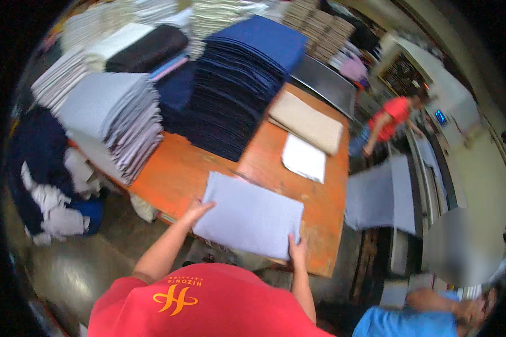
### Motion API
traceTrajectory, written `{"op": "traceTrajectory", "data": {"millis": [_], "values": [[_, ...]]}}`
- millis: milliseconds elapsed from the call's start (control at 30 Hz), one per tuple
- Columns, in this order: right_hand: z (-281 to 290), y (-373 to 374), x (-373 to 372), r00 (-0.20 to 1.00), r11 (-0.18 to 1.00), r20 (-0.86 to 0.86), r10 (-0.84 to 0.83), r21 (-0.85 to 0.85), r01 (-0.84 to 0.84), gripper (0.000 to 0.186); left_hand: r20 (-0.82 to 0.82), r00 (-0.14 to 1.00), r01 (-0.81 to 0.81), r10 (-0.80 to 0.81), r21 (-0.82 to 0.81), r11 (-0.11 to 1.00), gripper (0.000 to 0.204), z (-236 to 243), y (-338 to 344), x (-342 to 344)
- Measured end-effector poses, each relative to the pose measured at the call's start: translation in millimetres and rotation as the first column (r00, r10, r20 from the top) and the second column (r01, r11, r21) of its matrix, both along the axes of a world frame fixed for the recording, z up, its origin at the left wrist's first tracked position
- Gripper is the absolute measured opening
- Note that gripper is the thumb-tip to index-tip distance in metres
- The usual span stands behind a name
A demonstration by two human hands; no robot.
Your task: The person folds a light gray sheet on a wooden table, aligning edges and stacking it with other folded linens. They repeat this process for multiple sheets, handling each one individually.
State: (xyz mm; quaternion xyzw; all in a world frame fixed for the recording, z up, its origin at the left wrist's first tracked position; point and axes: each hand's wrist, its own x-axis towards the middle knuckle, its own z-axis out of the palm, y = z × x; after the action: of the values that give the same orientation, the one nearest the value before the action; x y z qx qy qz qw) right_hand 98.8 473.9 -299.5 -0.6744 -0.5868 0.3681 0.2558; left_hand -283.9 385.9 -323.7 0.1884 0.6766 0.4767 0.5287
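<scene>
My left hand [198, 208] grips the left edge of a folded pale lilac-grey cloth [251, 210] near the front of an orange wooden table [331, 219]. My right hand [296, 247] holds the same cloth at its lower right corner. Beyond it lie a folded beige cloth [306, 121] and a smaller white folded cloth [303, 157]. A tall stack of navy and blue cloths [236, 95] stands behind, with a stack of light grey cloths [109, 121] to the left.
A person in red [389, 119] is beside a large machine [461, 146] with hanging grey fabric [376, 194]. Another person in blue [405, 323] is at the lower right. Dark fabric heaps [39, 168] lie at the left. More folded piles [315, 31] fill the back.
</scene>
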Motion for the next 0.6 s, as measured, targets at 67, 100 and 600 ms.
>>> {"op": "traceTrajectory", "data": {"millis": [67, 100, 600], "values": [[-3.1, 9.5, 4.6, 0.987, 0.986, -0.156, 0.049, -0.152, -0.073, 0.077, 0.128, 0.991, -0.031, 0.039, -0.059, 0.998, 0.071, -2.8, -27.6, 10.1], [-5.4, 15.4, 6.3, 0.984, 0.976, -0.147, 0.096, -0.179, -0.122, 0.076, 0.172, 0.984, -0.030, 0.036, -0.037, 0.999, 0.069, -3.0, -40.4, 8.4], [68.3, -44.3, -82.1, 0.574, 0.950, -0.810, 0.119, -0.076, -0.304, 0.075, -0.414, 0.882, 0.055, 0.224, 0.563, 0.825, 0.032, 145.4, -90.1, -58.8]]}}
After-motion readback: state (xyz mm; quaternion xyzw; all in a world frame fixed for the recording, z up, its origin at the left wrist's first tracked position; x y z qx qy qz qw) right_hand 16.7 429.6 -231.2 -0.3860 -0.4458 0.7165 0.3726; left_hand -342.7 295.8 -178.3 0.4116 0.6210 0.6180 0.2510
